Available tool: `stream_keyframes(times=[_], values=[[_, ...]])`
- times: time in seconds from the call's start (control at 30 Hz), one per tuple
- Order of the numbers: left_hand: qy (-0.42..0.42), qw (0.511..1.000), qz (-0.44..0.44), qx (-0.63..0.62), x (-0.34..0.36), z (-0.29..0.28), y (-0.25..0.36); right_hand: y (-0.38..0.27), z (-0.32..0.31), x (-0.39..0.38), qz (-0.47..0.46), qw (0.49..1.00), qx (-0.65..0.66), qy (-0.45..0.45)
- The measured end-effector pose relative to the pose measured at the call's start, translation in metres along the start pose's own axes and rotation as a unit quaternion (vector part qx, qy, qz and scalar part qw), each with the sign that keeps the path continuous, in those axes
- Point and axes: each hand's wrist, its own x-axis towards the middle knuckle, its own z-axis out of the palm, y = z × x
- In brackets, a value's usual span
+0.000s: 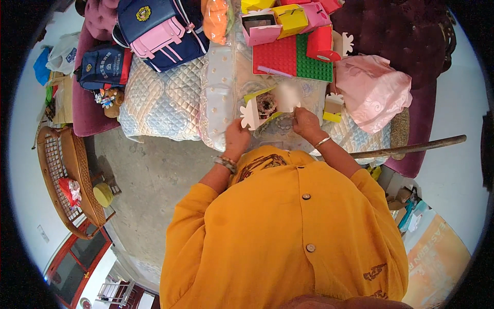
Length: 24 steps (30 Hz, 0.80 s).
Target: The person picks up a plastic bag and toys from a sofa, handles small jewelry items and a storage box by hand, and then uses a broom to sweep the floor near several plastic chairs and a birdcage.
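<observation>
An opened small yellow paper gift box [272, 117] with white inner flaps is between my hands. My left hand [237, 138] pinches its left side, by a flap with a scalloped end. My right hand [307, 125], fingers closed, grips the edge of the white flap on the right. Inside the box lies a fluffy brownish-pink thing [266, 103], whose kind I cannot make out. Just right of my right hand stands another small yellow-and-white box [333, 107]. A red and green studded board [296, 54] lies beyond the box, with a light purple strip [274, 71] on it.
Yellow, pink and red boxes [293, 21] crowd the board's far side. A pink cloth bag [373, 92] lies at right, above a wooden stick [411, 148]. Dark blue schoolbags [159, 31] rest on a quilted sofa cover [162, 98] at left. A wicker chair [72, 175] stands further left.
</observation>
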Motion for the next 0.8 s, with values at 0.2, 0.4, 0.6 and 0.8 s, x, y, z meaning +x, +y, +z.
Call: stream_keyframes(times=[0.2, 0.4, 0.6, 0.8], values=[[-0.038, 0.911, 0.278, 0.303, -0.023, 0.036, 0.005, 0.014, 0.004, -0.013, 0.017, 0.976, 0.214, 0.047], [-0.149, 0.915, 0.131, 0.352, -0.025, 0.035, 0.036, 0.019, -0.018, -0.027, 0.058, 0.898, 0.427, -0.087], [-0.279, 0.959, -0.045, 0.019, -0.040, -0.014, 0.054, 0.007, -0.056, -0.048, -0.015, 0.850, 0.510, -0.133], [-0.251, 0.835, -0.194, -0.450, -0.076, -0.058, 0.094, -0.052, -0.125, -0.054, -0.071, 0.744, 0.621, -0.235]])
